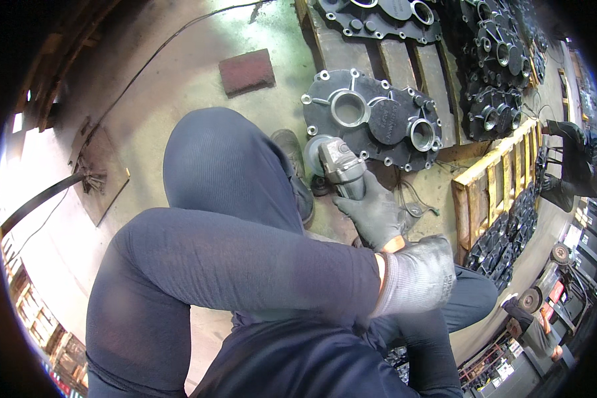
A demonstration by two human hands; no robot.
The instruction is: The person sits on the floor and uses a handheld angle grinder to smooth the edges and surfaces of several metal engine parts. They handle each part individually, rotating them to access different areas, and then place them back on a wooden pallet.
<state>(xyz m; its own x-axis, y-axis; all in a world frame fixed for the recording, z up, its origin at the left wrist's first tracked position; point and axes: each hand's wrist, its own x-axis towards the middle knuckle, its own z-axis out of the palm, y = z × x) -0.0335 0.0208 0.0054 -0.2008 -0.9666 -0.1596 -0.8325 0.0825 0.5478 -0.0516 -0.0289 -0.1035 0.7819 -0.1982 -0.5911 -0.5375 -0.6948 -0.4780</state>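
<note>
My right hand (373, 207), in a grey glove, is wrapped round the body of an angle grinder (341, 161). The grinder's pale disc (316, 154) is at the lower left edge of a black cast-metal housing cover (386, 119); I cannot tell whether they touch. This cover has bright machined rings and bolt holes and lies at the edge of a wooden pallet. My left arm crosses in front of me, and my left hand (419, 275), in a light grey glove, lies curled over my right wrist. Its fingers are mostly hidden.
More black covers lie on the pallet (341, 50) and at the upper right (494, 86). A yellowish wooden crate (467, 205) stands at right. A dark red block (247, 71) and a long cable (152, 56) are on the floor. Two other people are at far right.
</note>
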